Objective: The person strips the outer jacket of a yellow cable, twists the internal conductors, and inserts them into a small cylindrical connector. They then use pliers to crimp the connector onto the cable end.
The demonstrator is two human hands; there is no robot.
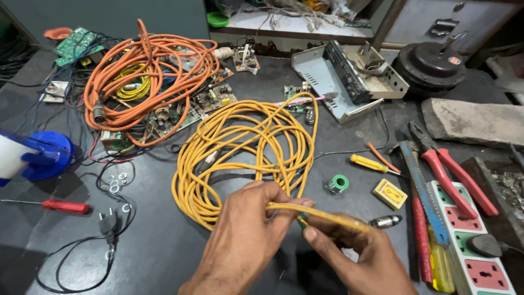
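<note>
A loose coil of yellow cable (pixel 245 147) lies on the dark table (pixel 164 240) in front of me. One end of it runs into both my hands. My left hand (pixel 243 240) pinches the cable between thumb and fingers. My right hand (pixel 360 259) grips the same cable end (pixel 333 217) a little farther along, with a small green-tipped object partly hidden under its thumb. A silver plug connector (pixel 386 221) lies just beyond my right hand.
An orange cable coil (pixel 147 76) lies on circuit boards at the back left. A red screwdriver (pixel 65 206) and black two-pin plug (pixel 107 223) are left. Red pliers (pixel 456 175), a power strip (pixel 475 257), a yellow screwdriver (pixel 371 163), solder spool (pixel 338 183) and matchbox (pixel 389 194) are right.
</note>
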